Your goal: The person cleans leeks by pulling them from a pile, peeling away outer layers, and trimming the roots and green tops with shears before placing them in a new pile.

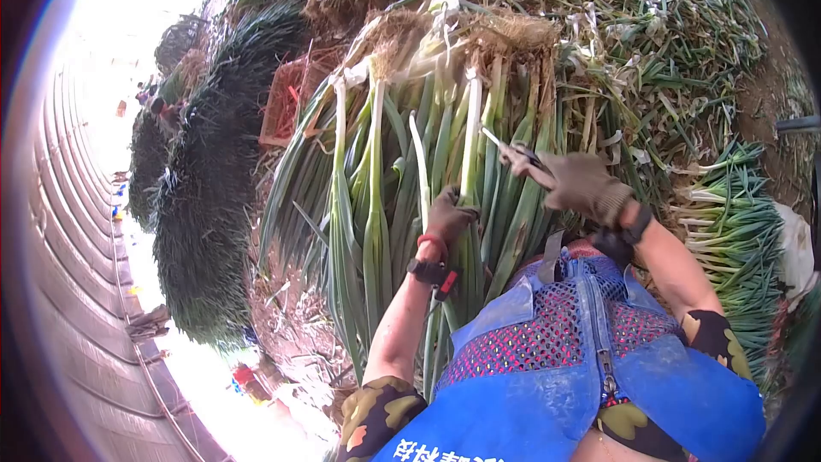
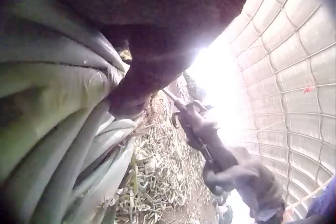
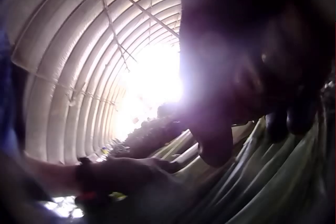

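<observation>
Long green onions with white stems and green leaves lie side by side in a heap in front of me in the head view. My gloved left hand (image 1: 449, 214), a red band at its wrist, curls its fingers round a green onion (image 1: 470, 133) partway down the stem. In the left wrist view its dark fingers (image 2: 134, 95) lie against the thick leaves. To the right, my gloved right hand (image 1: 586, 186) grips a narrow-bladed tool (image 1: 492, 136), its pale tip pointing toward that stem. Dark glare hides much of the right hand in its wrist view.
Loose leaf scraps (image 1: 658, 43) cover the ground at upper right. Smaller green onions (image 1: 731, 239) lie bundled at right, beside a white sack (image 1: 795, 248). A large leafy pile (image 1: 209, 180) and a red crate (image 1: 282, 103) stand left. A ribbed tunnel wall (image 1: 81, 265) curves along the far left.
</observation>
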`<move>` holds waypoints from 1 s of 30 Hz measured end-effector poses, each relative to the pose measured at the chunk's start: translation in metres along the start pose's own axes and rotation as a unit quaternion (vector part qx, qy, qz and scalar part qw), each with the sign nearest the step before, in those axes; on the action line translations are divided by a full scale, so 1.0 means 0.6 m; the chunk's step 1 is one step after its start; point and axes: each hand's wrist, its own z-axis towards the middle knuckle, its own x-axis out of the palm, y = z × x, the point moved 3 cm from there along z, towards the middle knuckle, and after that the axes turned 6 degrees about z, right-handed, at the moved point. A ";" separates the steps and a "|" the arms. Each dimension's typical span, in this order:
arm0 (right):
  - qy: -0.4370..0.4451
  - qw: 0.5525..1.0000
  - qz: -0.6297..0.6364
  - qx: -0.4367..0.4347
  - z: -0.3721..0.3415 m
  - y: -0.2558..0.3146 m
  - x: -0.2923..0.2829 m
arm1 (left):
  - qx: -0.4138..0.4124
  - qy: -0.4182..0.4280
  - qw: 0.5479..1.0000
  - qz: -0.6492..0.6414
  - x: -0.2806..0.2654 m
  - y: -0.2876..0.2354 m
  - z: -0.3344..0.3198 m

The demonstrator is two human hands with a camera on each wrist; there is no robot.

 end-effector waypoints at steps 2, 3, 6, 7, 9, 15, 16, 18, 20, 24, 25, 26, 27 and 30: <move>0.039 0.999 -0.016 -0.027 -0.031 -0.011 0.018 | 0.039 -0.078 0.994 0.073 -0.004 -0.002 0.021; 0.053 0.997 -0.024 -0.044 -0.044 -0.009 0.024 | 0.060 -0.117 0.985 0.110 -0.012 -0.036 0.015; 0.087 0.992 -0.029 -0.084 -0.069 -0.003 0.032 | -0.017 -0.133 0.978 0.160 -0.012 -0.085 0.012; 0.063 0.994 -0.039 -0.086 -0.067 -0.006 0.039 | -0.032 -0.141 0.975 0.168 -0.009 -0.090 0.017; 0.012 0.995 -0.057 -0.085 -0.064 -0.013 0.048 | -0.033 -0.157 0.972 0.174 0.001 -0.083 0.030; 0.037 0.996 -0.077 -0.024 -0.062 0.003 0.040 | -0.047 -0.136 0.969 0.198 0.000 -0.087 0.018; -0.009 0.998 -0.068 -0.014 -0.052 -0.002 0.035 | -0.044 -0.138 0.967 0.212 -0.002 -0.092 0.005; -0.038 0.997 -0.062 -0.019 -0.039 -0.005 0.030 | -0.026 -0.139 0.967 0.213 0.002 -0.072 0.000; -0.020 0.997 -0.064 -0.025 -0.037 -0.001 0.032 | -0.030 -0.135 0.968 0.211 -0.001 -0.055 -0.010; 0.033 0.996 -0.084 -0.015 -0.035 -0.003 0.053 | -0.029 -0.117 0.974 0.194 -0.010 -0.046 -0.023; 0.028 0.996 -0.088 -0.006 -0.030 -0.009 0.059 | -0.035 -0.117 0.974 0.190 -0.011 -0.046 -0.025; 0.002 0.996 -0.084 -0.010 -0.029 -0.012 0.059 | -0.041 -0.116 0.975 0.185 -0.009 -0.046 -0.028; -0.022 0.996 -0.080 -0.013 -0.028 -0.014 0.059 | -0.048 -0.115 0.976 0.181 -0.008 -0.043 -0.032; -0.015 0.996 -0.082 -0.025 -0.040 0.014 0.045 | 0.008 -0.139 0.972 0.187 -0.005 -0.025 -0.028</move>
